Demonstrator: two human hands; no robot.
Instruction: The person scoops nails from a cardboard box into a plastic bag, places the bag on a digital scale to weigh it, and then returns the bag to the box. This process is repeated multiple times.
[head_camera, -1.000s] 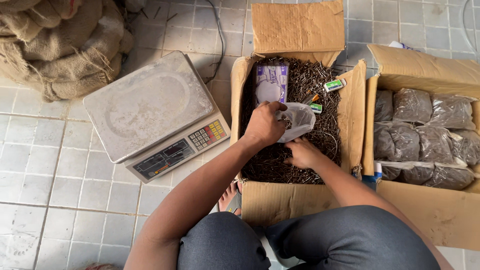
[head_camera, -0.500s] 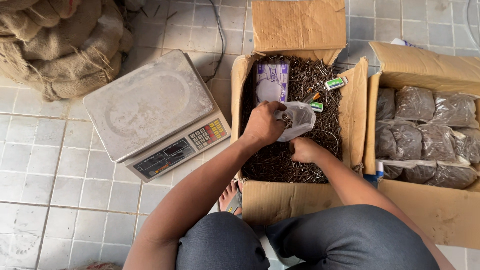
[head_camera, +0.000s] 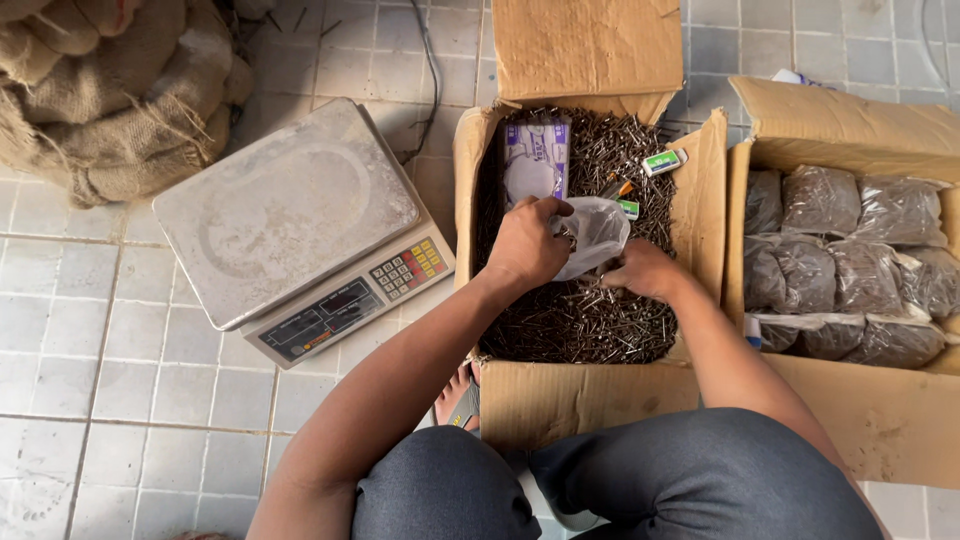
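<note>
Starting at the left, a burlap sack (head_camera: 100, 90) lies slumped on the tiled floor (head_camera: 130, 400), and just beside it sits a scale (head_camera: 290, 215) with a bare steel pan. Neither is touched.

Next comes the open box (head_camera: 585, 395), heaped with loose nails (head_camera: 580, 325). Over it the left hand (head_camera: 528, 243) has its grip curled tight on the mouth of a thin clear bag (head_camera: 598, 235), fingers pressed on the film. A judgement: sharp points could pierce so thin a bag, and if this hand slackens, the mouth would sag and nails would spill back onto the heap.

Just to the right, the right hand (head_camera: 645, 268) is closed like a fist at the bag's lower edge, touching it. It may hold nails, but the grip hides its contents and I cannot tell. Bare skin among the points risks a prick.

A purple packet (head_camera: 537, 160) and small green packs (head_camera: 665, 162) lie on the nails behind. Farthest right, a second box (head_camera: 850, 110) holds filled bags (head_camera: 850, 265), which are well apart from both hands.
</note>
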